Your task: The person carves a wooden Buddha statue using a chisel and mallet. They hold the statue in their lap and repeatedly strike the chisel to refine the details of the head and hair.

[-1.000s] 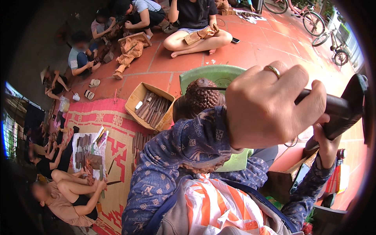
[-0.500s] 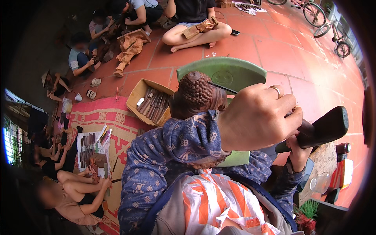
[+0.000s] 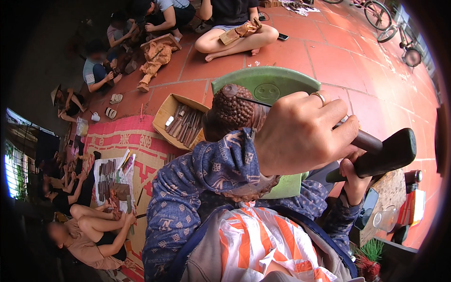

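A dark brown wooden carved head (image 3: 237, 110), covered in small round curls, lies on a green plastic stool or chair (image 3: 293, 84) in front of me. My left hand (image 3: 305, 136), with a ring on one finger, is closed around a carving chisel (image 3: 366, 141). Its thin dark blade reaches left to the curls near the crown. My right hand (image 3: 355, 183) grips a dark paddle-shaped mallet (image 3: 392, 150), whose face is at the butt of the chisel handle; whether they touch I cannot tell. The sculpture's lower part is mostly hidden behind my left arm.
A cardboard box (image 3: 162, 110) of chisels stands left of the head. More tools lie on paper (image 3: 101, 181) on a patterned mat (image 3: 127, 141). Several people sit around, some holding wood pieces. A wooden block (image 3: 387, 199) carries a clear cup (image 3: 384, 218) at right. Bicycles (image 3: 378, 16) stand far right.
My left hand and the chisel have shifted slightly left, and the blade's end is farther along the curls. More of the chisel handle shows beside the mallet.
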The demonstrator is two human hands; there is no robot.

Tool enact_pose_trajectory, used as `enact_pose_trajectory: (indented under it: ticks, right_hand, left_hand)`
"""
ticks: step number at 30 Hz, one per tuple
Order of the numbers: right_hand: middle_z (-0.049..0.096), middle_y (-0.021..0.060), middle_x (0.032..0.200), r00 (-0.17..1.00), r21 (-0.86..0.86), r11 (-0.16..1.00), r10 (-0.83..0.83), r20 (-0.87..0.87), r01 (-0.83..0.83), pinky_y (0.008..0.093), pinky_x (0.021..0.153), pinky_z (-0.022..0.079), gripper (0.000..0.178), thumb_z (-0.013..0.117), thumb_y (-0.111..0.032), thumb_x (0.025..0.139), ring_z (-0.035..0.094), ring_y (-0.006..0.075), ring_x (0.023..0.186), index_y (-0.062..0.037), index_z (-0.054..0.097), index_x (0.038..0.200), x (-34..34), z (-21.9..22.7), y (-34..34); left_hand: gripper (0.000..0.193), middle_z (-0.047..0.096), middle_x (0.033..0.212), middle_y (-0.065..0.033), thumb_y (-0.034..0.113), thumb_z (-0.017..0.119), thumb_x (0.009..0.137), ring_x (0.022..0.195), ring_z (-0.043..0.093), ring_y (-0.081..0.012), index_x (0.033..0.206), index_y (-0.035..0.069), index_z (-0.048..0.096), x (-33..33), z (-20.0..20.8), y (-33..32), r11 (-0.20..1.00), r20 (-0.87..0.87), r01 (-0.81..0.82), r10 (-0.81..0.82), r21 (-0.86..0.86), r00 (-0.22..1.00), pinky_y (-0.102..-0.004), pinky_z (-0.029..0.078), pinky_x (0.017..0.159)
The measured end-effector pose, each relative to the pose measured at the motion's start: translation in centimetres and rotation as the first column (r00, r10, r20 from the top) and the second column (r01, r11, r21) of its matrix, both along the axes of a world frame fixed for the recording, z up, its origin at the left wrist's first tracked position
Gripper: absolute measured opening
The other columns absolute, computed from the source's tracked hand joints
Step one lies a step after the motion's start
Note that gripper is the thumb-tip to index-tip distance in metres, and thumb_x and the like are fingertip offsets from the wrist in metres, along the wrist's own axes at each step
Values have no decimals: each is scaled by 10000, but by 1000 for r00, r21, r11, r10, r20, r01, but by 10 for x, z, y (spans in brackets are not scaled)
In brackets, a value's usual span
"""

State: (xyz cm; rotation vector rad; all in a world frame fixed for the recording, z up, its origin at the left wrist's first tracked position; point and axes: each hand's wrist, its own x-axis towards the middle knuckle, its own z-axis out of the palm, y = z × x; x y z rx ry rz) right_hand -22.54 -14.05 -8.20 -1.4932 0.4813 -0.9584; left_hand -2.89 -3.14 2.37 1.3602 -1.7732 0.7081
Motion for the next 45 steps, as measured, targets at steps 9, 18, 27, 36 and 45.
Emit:
enact_pose_trajectory:
  ticks: [9, 18, 27, 36, 45]
  right_hand:
    - [556, 38, 793, 983, -157, 970, -183, 19, 184, 254, 671, 431, 227, 702, -76, 788, 529, 106, 711, -39, 500, 886, -5, -16, 7]
    - [525, 51, 794, 985, -351, 921, -160, 62, 171, 281, 708, 421, 285, 693, -180, 833, 487, 127, 705, -53, 442, 877, 6, -6, 13]
    - [520, 42, 752, 930, -111, 975, 219, 296, -194, 287, 661, 412, 291, 727, -113, 802, 487, 127, 676, -78, 448, 875, -12, -36, -6]
    - [548, 83, 667, 961, -439, 895, 49, 273, 79, 321, 558, 431, 280, 629, 139, 635, 504, 191, 546, -36, 487, 800, 9, -53, 29]
    - [543, 72, 604, 970, -509, 857, 47, 237, 83, 312, 497, 438, 246, 646, 111, 611, 517, 195, 492, -32, 500, 749, 16, -47, 41]
  left_hand:
    - [356, 533, 714, 1, 328, 749, 592, 594, 561, -145, 838, 94, 641, 0, 7, 10, 991, 7, 112, -112, -71, 994, -261, 435, 470]
    - [378, 537, 734, 3, 331, 753, 617, 584, 558, -140, 894, 95, 653, 1, 9, 15, 981, -37, 163, -168, -109, 985, -257, 428, 465]
    - [317, 564, 716, -28, 293, 673, 673, 582, 571, -156, 869, 45, 645, -16, 5, 20, 974, 9, 218, -218, -55, 976, -286, 451, 463]
    - [347, 432, 637, 22, 402, 683, 619, 529, 463, -108, 735, 99, 557, 10, 0, 34, 880, 152, 410, -452, 241, 879, -246, 330, 438]
    - [385, 396, 615, 23, 456, 677, 629, 504, 441, -108, 695, 105, 533, 22, -2, 43, 868, 166, 416, -468, 270, 868, -244, 300, 436]
